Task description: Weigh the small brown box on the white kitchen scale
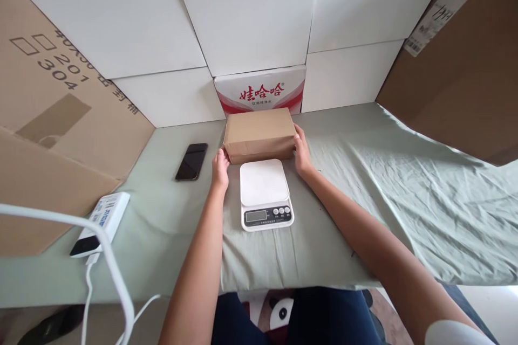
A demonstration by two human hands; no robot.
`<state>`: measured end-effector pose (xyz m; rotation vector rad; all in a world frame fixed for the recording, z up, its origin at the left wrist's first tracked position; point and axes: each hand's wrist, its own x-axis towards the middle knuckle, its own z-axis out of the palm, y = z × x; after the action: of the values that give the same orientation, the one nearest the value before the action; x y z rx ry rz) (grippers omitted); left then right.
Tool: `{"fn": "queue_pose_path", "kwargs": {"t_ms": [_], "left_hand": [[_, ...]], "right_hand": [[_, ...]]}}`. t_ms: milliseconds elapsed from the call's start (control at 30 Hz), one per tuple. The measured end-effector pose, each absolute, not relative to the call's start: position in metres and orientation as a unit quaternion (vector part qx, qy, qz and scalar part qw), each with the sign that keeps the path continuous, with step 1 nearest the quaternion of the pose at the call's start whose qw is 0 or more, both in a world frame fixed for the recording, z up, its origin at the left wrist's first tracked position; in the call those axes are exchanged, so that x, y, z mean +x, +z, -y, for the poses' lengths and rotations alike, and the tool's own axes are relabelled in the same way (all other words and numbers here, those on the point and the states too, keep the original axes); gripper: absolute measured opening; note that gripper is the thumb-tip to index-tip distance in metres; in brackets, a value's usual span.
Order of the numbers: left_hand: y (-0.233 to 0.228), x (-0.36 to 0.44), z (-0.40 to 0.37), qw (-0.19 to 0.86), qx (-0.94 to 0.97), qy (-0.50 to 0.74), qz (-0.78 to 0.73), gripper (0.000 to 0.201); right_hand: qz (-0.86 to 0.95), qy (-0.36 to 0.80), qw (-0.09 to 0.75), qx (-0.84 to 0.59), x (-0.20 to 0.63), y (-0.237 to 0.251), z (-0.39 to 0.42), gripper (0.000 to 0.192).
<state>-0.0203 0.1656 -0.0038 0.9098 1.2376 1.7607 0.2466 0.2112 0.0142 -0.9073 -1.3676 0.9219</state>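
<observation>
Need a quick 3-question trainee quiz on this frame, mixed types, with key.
1. True or false: the brown box rests on the scale.
2. What lies left of the left hand on the green cloth? A) phone B) mug C) scissors
3. Fill in: the right hand touches the box's ___ end.

Key:
1. False; the box sits on the cloth behind the scale.
2. A, the black phone.
3. right

place: likely home packing spot | evidence: cardboard walls (60, 118), cloth-covered table (364, 199), scale (265, 194)
</observation>
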Motion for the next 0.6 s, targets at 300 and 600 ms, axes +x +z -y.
{"fn": "queue_pose_path", "kwargs": {"t_ms": [300,600], "left_hand": [[0.017,-0.052,-0.15,0.344,0.351,0.732,-0.472,0.086],[-0.003,-0.022,-0.16,0.397,0.363,0.682,-0.496,0.086]], "right_hand": [[0.479,0.417,0.618,-0.464,0.294,0.009,-0.245,0.078],[0.565,0.468,0.566,-0.377,0.265,-0.004,-0.227,0.073]]}}
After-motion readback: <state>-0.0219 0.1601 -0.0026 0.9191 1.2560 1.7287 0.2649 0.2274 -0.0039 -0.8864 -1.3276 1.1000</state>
